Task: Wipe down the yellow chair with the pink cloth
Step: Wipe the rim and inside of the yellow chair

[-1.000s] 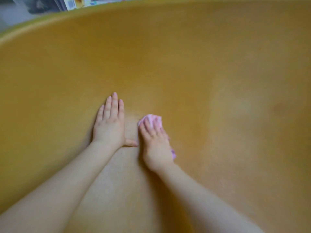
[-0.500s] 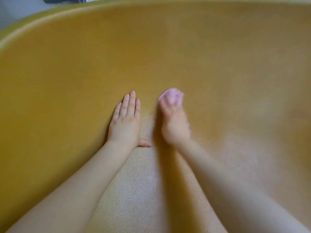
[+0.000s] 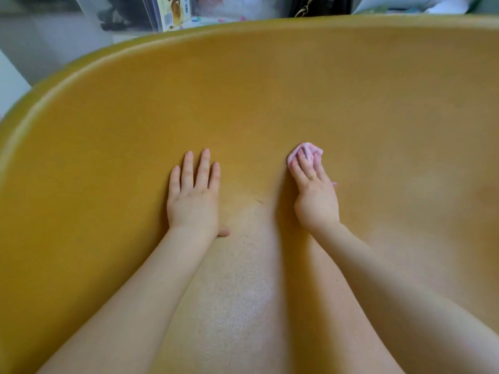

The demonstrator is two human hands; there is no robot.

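Two bare hands rest on the curved inside of the yellow chair, and the one doing the work has moved. A second ago the right hand sat just beside the left hand, almost thumb to thumb; half a second ago it was pushing up the shell; now it lies well to the right of the left hand and a little higher, so the wipe is travelling outward across the seat. By my reckoning that puts the job mid-stroke, with the wide right flank and the rim of the chair not yet reached.

That right hand is pressed palm-down, fingers together, trapping the pink cloth against the chair. Only a bunched tuft shows past the fingertips, plus a sliver at the outer edge of the hand. A thin gold ring sits on one finger. The left hand has not shifted: flat, fingers slightly spread, thumb stuck out toward the right hand, holding nothing, just bracing.

Moulded in one smooth sweep, the chair has a rolled lip along its far edge. Its surface looks matte and finely speckled. Below the left hand the shell shows paler with a faint sheen, perhaps damp, though from here it could be only the light. The cloth looks soft and fluffy.
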